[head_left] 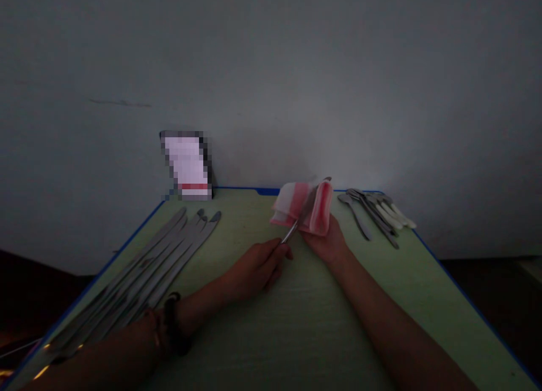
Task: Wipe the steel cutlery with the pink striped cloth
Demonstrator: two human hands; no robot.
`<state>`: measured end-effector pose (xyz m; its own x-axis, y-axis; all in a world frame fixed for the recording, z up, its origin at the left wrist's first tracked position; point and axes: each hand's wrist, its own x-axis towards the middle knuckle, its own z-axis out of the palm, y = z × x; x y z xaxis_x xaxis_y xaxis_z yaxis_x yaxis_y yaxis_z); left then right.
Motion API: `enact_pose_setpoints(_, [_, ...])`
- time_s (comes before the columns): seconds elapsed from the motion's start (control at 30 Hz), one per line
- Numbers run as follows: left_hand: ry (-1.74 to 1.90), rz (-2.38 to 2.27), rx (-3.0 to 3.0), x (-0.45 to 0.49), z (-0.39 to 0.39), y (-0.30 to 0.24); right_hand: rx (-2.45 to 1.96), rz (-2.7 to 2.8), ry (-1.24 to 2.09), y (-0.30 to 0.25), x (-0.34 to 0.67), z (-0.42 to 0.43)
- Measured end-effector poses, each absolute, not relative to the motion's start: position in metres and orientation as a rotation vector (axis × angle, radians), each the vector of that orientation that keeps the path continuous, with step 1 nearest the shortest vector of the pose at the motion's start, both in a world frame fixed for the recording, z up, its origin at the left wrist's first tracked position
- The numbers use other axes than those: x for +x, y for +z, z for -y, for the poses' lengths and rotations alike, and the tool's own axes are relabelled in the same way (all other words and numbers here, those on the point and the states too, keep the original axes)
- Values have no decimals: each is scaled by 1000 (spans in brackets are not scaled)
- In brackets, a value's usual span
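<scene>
My left hand (265, 264) is closed around the handle of a metal table knife (289, 233). The blade slants up and to the right into a folded pink-and-white cloth (292, 201), and its tip pokes out past the cloth's top edge. Underneath, my right hand (328, 241) grips the cloth, which lies around part of the blade; most of those fingers are hidden behind it. Both hands are over the middle of the table (254, 329).
Several metal knives (169, 250) lie side by side at the left. At the right back are metal spoons (355, 213) and white-handled utensils (392, 213). A phone-like device (188, 165) with a lit, blurred screen leans on the wall (271, 86). The table has a blue edge (237, 188).
</scene>
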<state>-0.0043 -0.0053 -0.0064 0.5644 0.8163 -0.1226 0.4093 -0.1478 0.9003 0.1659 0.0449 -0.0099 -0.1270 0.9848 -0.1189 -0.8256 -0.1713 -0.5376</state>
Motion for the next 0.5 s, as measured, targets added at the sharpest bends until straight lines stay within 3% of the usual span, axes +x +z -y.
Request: enact_pose_setpoints(0.5, [448,-1043,1796,-3,6,-5,-762,444,1442,-20,155,-51])
